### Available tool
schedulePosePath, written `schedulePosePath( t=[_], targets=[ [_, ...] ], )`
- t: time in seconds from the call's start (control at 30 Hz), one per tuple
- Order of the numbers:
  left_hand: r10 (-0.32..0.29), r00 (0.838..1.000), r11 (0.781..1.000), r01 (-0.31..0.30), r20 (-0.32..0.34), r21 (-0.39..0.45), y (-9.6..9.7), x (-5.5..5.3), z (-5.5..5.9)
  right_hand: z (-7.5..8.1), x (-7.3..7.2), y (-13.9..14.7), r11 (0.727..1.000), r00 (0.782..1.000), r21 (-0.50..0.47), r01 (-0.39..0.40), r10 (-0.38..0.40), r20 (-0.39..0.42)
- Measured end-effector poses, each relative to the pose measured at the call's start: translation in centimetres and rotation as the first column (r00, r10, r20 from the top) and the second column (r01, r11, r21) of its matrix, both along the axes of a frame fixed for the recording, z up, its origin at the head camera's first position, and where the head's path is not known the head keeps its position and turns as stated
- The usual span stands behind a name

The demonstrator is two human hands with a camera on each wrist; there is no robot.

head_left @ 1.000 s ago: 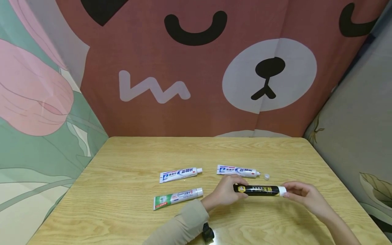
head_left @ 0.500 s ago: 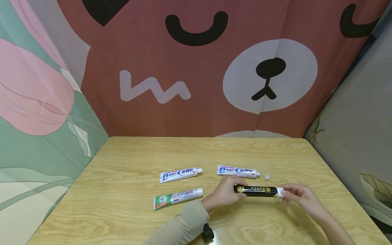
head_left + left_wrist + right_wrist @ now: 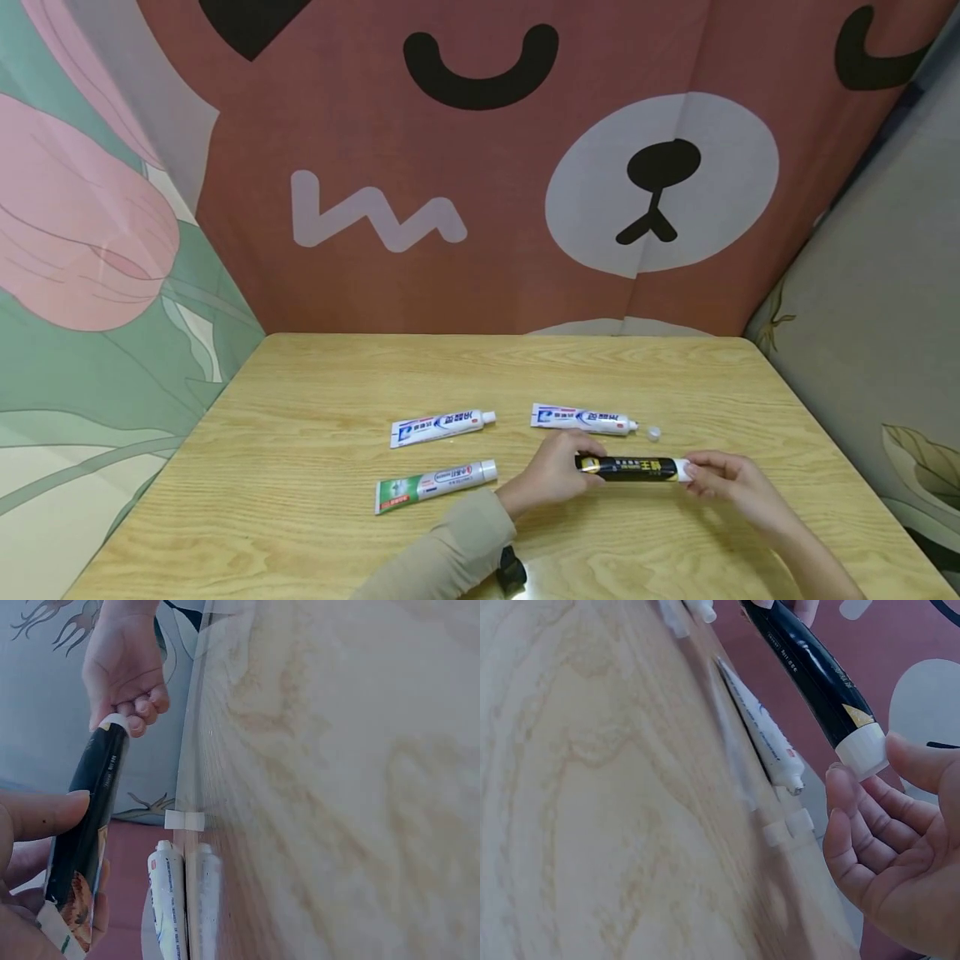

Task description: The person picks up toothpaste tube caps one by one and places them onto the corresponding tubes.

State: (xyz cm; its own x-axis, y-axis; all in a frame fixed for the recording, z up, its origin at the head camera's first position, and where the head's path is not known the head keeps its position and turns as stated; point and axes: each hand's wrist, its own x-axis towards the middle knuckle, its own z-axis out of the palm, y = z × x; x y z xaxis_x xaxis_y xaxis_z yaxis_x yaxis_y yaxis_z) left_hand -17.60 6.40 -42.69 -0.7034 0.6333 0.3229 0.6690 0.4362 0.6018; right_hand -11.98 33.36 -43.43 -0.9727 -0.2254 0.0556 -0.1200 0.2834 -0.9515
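Between both hands a black toothpaste tube (image 3: 633, 468) is held level above the table, its white cap (image 3: 862, 750) to the right. My left hand (image 3: 557, 468) grips the tube's flat tail end, thumb on the near side, as the left wrist view also shows. With thumb and fingers, my right hand (image 3: 731, 483) pinches the white cap; in the right wrist view the cap sits on the tube. Just behind the held tube lies a white and blue toothpaste tube (image 3: 581, 419) with its nozzle bare. A small white cap (image 3: 654, 433) stands beside that nozzle.
On the left of the wooden table (image 3: 300, 392) lie a capped white and blue tube (image 3: 442, 428) and, nearer, a green and silver tube (image 3: 437, 486). A black object (image 3: 512, 571) is by the left sleeve. Printed cloth (image 3: 465, 292) hangs behind the table.
The black tube's printed face has turned a little about its length. My right hand has shifted slightly left along with the white cap. The tubes on the table have not moved.
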Motion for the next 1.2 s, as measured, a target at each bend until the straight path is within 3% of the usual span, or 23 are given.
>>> schedulePosePath(
  t=[0.2, 0.47, 0.87, 1.03, 1.2],
  targets=[
    [-0.008, 0.999, 1.0, 0.007, 0.041, 0.031, 0.0, -0.5, -0.4, -0.2, -0.2, -0.3, 0.999, 0.999, 0.025, 0.024, -0.025, 0.033],
    [-0.027, 0.974, 0.996, 0.007, 0.223, 0.089, 0.2, -1.0, -1.2, -0.6, -0.2, -0.5, 0.998, 0.994, 0.006, 0.064, -0.064, 0.083],
    [0.003, 0.956, 1.0, -0.009, 0.295, 0.018, 0.5, -1.3, -1.6, -1.0, -0.4, -0.6, 0.996, 0.979, -0.062, 0.059, -0.045, 0.2],
    [0.018, 0.943, 1.0, -0.022, 0.332, 0.009, 0.5, -1.1, -1.7, -1.1, -0.2, -1.0, 0.996, 0.97, 0.002, 0.085, -0.083, 0.228],
    [0.019, 0.924, 0.999, -0.033, 0.381, 0.032, 0.5, -1.3, -1.5, -1.2, -0.1, -1.2, 0.981, 0.965, 0.148, 0.125, -0.155, 0.211]
  ],
)
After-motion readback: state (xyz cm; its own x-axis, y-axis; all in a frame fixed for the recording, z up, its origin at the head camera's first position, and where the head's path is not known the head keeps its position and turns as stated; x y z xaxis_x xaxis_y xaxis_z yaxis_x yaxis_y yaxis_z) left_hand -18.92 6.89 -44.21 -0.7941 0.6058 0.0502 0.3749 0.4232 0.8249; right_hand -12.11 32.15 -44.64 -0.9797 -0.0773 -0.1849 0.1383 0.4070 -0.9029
